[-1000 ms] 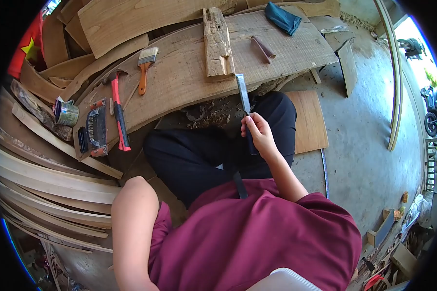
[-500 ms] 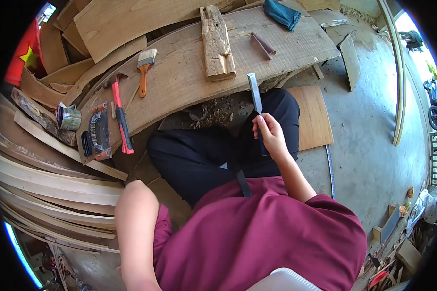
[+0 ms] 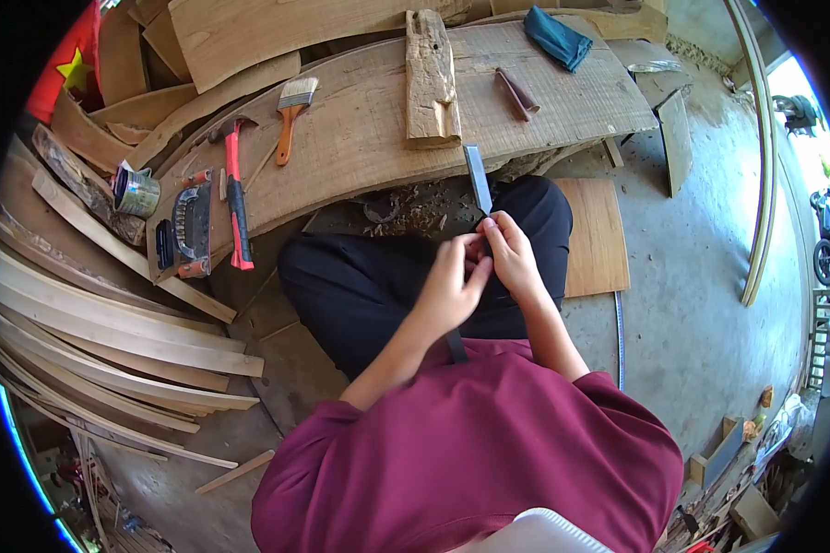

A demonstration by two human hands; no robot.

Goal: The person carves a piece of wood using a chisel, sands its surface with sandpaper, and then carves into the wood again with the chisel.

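A chisel (image 3: 478,180) with a flat metal blade points away from me over my lap. My right hand (image 3: 515,256) is closed round its dark handle, which is mostly hidden. Against it, my left hand (image 3: 452,288) has its thumb and curled fingers at the handle, slightly blurred. Beyond the blade tip, a weathered wood block (image 3: 431,83) with a notched near end lies on the curved plank bench (image 3: 360,138). A folded brown piece (image 3: 516,95) lies right of the block.
On the bench are a paintbrush (image 3: 293,118), a red-handled hammer (image 3: 235,194), a clamp-like metal tool (image 3: 192,226) and a teal cloth (image 3: 558,39). A tin can (image 3: 136,192) stands at left, above stacked wood strips (image 3: 111,323). A board (image 3: 595,235) lies right of my knee.
My left hand has come up from low at the left to meet my right hand at the chisel handle. The chisel stays in my right hand; the view has shifted slightly.
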